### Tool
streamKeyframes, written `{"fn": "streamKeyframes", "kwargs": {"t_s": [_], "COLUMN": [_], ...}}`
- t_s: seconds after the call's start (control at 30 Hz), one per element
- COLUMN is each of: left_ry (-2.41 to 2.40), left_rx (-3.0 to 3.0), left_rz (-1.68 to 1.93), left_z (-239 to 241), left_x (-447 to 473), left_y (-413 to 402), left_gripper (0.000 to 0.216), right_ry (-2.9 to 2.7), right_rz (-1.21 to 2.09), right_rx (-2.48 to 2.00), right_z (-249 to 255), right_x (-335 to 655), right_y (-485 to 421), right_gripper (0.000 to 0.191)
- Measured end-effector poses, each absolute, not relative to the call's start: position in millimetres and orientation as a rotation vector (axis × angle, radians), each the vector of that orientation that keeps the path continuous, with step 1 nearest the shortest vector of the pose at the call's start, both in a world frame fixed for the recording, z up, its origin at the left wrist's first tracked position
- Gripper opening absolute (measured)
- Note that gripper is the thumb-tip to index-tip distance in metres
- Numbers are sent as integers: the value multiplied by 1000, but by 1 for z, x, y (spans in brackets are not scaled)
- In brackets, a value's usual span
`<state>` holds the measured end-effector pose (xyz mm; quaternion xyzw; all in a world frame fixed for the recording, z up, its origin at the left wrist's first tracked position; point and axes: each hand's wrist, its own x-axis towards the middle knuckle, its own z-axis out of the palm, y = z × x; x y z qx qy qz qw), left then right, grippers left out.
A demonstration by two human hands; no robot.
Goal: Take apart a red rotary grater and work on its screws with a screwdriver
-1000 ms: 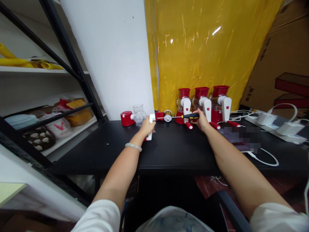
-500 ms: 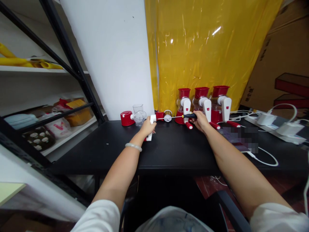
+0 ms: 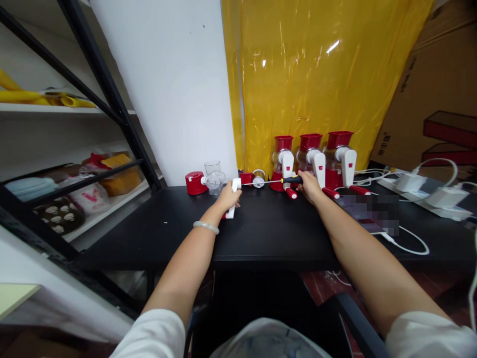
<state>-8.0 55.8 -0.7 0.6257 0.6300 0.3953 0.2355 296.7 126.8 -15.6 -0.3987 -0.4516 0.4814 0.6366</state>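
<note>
My left hand (image 3: pixel 228 198) is closed around a white crank handle (image 3: pixel 236 186), held upright just above the black table. In my right hand (image 3: pixel 308 185) is a screwdriver (image 3: pixel 292 179) with a black and yellow grip. Its long shaft points left and its tip meets the upper end of the crank handle; whether it sits in a screw cannot be made out. Behind my left hand stand a red base (image 3: pixel 196 183) and a clear plastic housing (image 3: pixel 214 180). A metal grater drum (image 3: pixel 258 178) lies beyond the screwdriver shaft, beside a small red part (image 3: pixel 246 178).
Three assembled red and white rotary graters (image 3: pixel 283 161) line the back of the table (image 3: pixel 179 233). To the right are a power strip (image 3: pixel 425 196) with white plugs and a phone (image 3: pixel 357 214) on a cable. A black-framed shelf (image 3: pixel 126 119) stands left; yellow film (image 3: pixel 305 74) hangs behind.
Both hands keep nearly the same place, with the screwdriver still against the crank handle. My right fingers have shifted slightly on the grip.
</note>
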Motion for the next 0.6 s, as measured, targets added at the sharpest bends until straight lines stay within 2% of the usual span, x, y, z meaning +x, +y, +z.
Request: {"fn": "streamKeyframes", "kwargs": {"t_s": [0.17, 0.27, 0.37, 0.43, 0.6], "left_ry": [1728, 1730, 1730, 1736, 1738], "left_rx": [1728, 1731, 1727, 1719, 1713], "left_rz": [1068, 1064, 1063, 1062, 1063], "left_z": [-1, -2, -2, -2, -2], "left_x": [-8, -8, -7, -7, -8], "left_y": [56, 56, 56, 56, 57], "left_gripper": [32, 32, 33, 33, 33], "right_ry": [-873, -857, -887, -943, -907], "right_rz": [1225, 1225, 1110, 1046, 1159], "right_rx": [-814, -854, -1018, -1073, -920], "right_z": [-7, -8, -13, -16, -13], "right_x": [292, 294, 297, 297, 291], "right_y": [119, 122, 128, 129, 122], "right_gripper": [9, 14, 33, 38, 26]}}
